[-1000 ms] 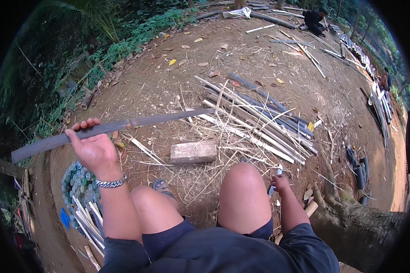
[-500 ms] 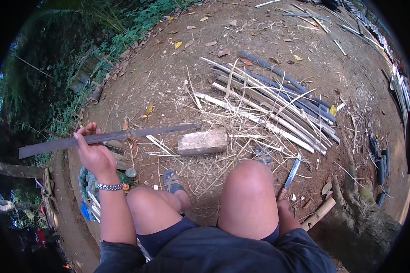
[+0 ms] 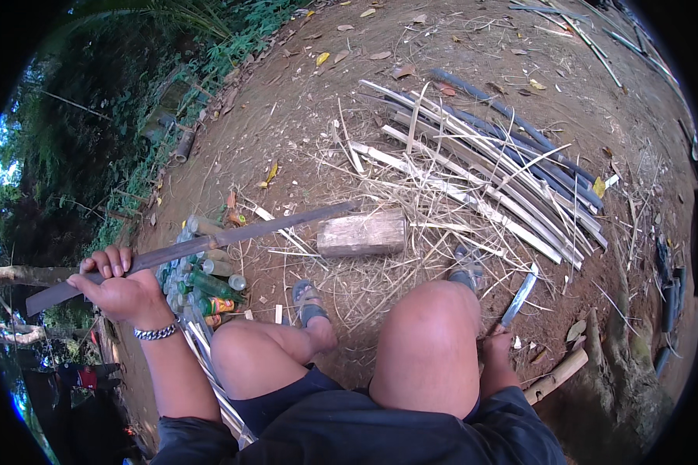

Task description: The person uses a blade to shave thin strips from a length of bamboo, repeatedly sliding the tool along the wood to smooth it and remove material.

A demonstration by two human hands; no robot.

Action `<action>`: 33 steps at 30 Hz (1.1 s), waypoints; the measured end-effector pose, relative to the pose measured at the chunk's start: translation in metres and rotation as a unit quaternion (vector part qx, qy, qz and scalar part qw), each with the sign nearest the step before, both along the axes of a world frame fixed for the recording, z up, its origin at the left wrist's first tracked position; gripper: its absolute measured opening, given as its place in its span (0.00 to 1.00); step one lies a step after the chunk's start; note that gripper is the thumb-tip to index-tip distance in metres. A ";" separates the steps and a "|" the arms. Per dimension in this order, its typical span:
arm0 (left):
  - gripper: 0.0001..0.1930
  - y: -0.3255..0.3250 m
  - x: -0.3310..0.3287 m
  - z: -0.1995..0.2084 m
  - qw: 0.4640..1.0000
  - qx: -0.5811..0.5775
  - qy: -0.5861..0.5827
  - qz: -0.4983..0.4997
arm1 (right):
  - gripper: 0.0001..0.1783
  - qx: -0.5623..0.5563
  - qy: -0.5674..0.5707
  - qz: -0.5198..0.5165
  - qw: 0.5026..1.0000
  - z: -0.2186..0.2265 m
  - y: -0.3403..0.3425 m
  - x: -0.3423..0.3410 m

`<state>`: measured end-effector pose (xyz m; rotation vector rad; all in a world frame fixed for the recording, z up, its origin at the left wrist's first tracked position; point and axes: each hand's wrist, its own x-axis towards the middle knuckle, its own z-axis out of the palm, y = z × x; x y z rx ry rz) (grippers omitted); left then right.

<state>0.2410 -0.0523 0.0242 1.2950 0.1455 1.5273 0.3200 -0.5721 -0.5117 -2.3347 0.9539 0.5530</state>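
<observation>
A long, dark, flat strip of bamboo (image 3: pixel 287 222) slants across the left half of the view, its far tip just above the wooden block (image 3: pixel 362 235). My left hand (image 3: pixel 118 293), with a chain bracelet at the wrist, is closed round the strip near its lower left end, palm up and thumb stretched along it. Low on the right, beside my right knee, my right hand (image 3: pixel 497 350) grips the handle of a long knife (image 3: pixel 520 298). The bright blade points up and away over the ground. My knee hides part of the right forearm.
Beyond the block lies a pile of split bamboo strips (image 3: pixel 512 194) among pale shavings. Glass and plastic bottles (image 3: pixel 213 280) cluster by my left knee. A cut bamboo piece (image 3: pixel 557 377) and a tree root (image 3: pixel 616 360) are at the right. Green plants edge the far left.
My left hand has moved left and down, its fingers closing over the strip, which now slants more steeply. The bottles are more exposed. The view has shifted; my right hand still holds the knife low.
</observation>
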 end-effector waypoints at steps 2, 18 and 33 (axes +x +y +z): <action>0.22 -0.004 -0.005 0.020 1.000 0.012 0.007 -0.012 | 0.26 0.004 -0.007 0.013 1.000 -0.017 -0.007 -0.003; 0.34 -0.012 -0.059 0.002 0.998 0.027 -0.049 -0.035 | 0.23 0.046 -0.128 0.002 0.991 0.105 0.006 0.028; 0.26 -0.026 -0.084 -0.021 0.997 0.029 -0.064 0.016 | 0.12 0.366 -0.472 0.163 0.786 0.441 0.081 0.093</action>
